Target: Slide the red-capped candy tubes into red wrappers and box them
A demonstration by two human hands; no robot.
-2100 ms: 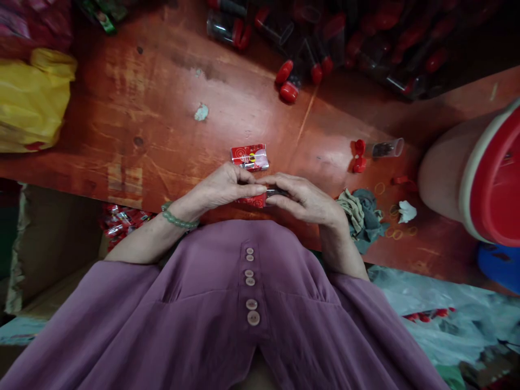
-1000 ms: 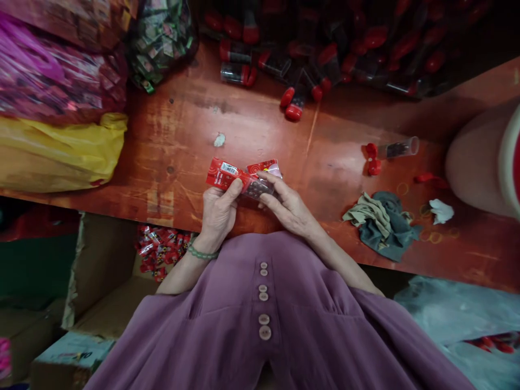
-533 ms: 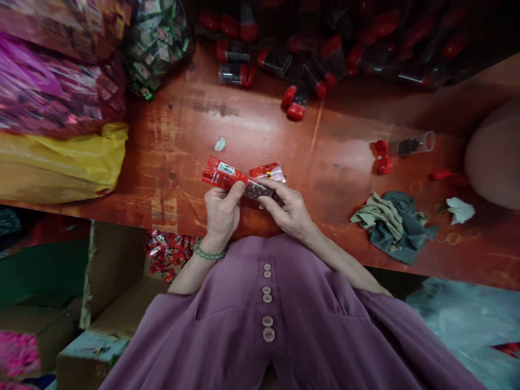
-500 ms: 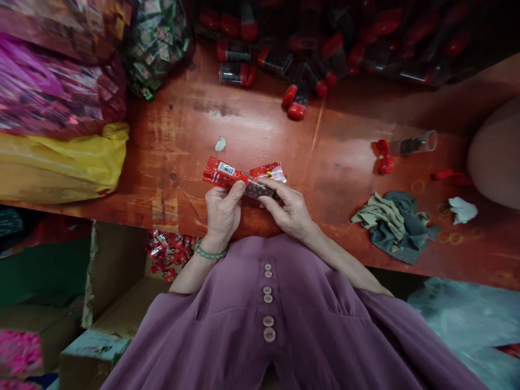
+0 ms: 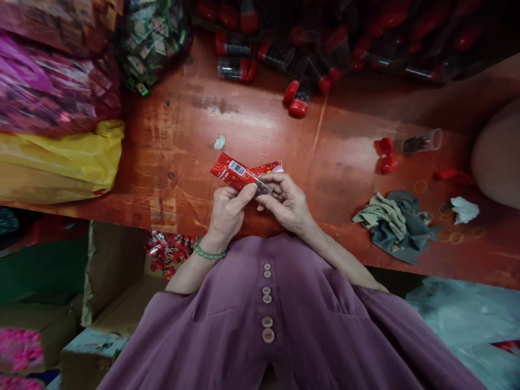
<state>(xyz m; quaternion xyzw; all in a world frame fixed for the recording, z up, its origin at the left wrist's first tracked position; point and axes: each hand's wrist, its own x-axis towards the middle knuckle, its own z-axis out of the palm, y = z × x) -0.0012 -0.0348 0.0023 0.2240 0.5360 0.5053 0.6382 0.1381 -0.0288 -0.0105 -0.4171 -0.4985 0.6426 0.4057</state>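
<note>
My left hand (image 5: 229, 208), a green bead bracelet at its wrist, is closed on a red printed plastic packet (image 5: 231, 169) with a white barcode label. The packet slants down to the right, and its see-through end (image 5: 262, 186) with dark contents lies between my two hands. The fingers of my right hand (image 5: 286, 201) are curled in and pinch that clear end; they hide part of it. Just behind them, a second red packet (image 5: 266, 167) shows, partly covered by the first packet and my right hand.
Red-capped clear jars (image 5: 235, 67) crowd the table's back. An open clear tube (image 5: 420, 142) lies right, near a red cap (image 5: 388, 157) and crumpled cloths (image 5: 396, 222). Filled bags (image 5: 60, 92) stand left. Below the table edge is a cardboard box (image 5: 109, 271) with red packets.
My left hand and the red packet have shifted slightly right, toward my right hand. Less of the packet's clear end shows now, and my right fingers are more curled around it.
</note>
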